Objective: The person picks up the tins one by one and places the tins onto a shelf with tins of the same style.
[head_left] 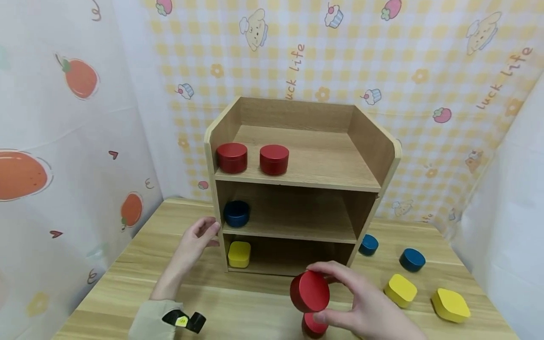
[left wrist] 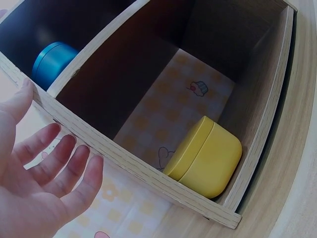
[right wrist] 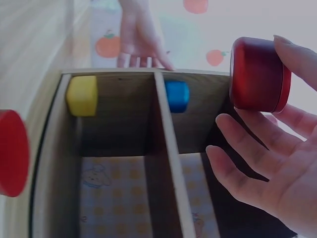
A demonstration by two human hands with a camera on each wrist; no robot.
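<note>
My right hand (head_left: pixel 361 302) pinches a round red tin (head_left: pixel 310 291) between thumb and fingers, in front of the wooden shelf unit (head_left: pixel 293 184). Below it, another red tin (head_left: pixel 313 327) is partly covered by the held one. My left hand (head_left: pixel 197 241) is at the unit's left side, its thumb at the side panel's front edge and its fingers loosely bent, holding nothing. Two red tins, one (head_left: pixel 232 157) at the left and one (head_left: pixel 274 159) beside it, stand on the top shelf. A blue tin (head_left: pixel 236 213) sits on the middle shelf, and a yellow tin (left wrist: pixel 208 158) on the bottom one.
Right of the unit, two blue tins (head_left: pixel 412 259) and two yellow tins (head_left: pixel 450 305) stand on the wooden table (head_left: pixel 127 288). Patterned cloth (head_left: pixel 306 71) hangs behind the unit, and a white printed cloth (head_left: pixel 76 189) hangs on the left.
</note>
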